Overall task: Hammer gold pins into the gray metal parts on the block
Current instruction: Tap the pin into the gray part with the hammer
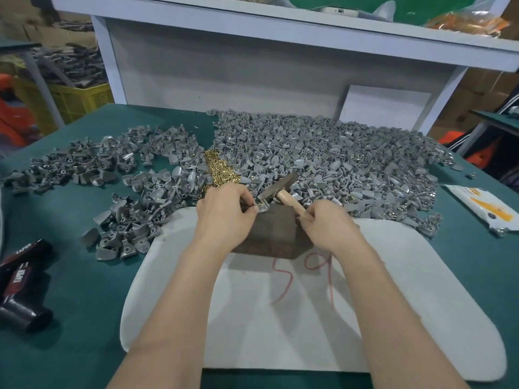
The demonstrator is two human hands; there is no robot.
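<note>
A dark brown block (273, 234) stands on a white pad (393, 304) in the middle of the green table. On the block's far top edge, my left hand (224, 209) pinches a gray metal part (262, 206) with a gold pin in it. My right hand (325, 223) grips the wooden handle of a small hammer (280, 185), whose dark head hovers just above the part. A heap of gold pins (220, 171) lies right behind my left hand.
Large piles of gray metal parts (337, 158) cover the table behind the block, with smaller piles (123, 228) to the left. Black cylinders (22, 290) lie at the left edge, a white packet (486, 211) at the right. A white shelf frame (252, 66) stands behind.
</note>
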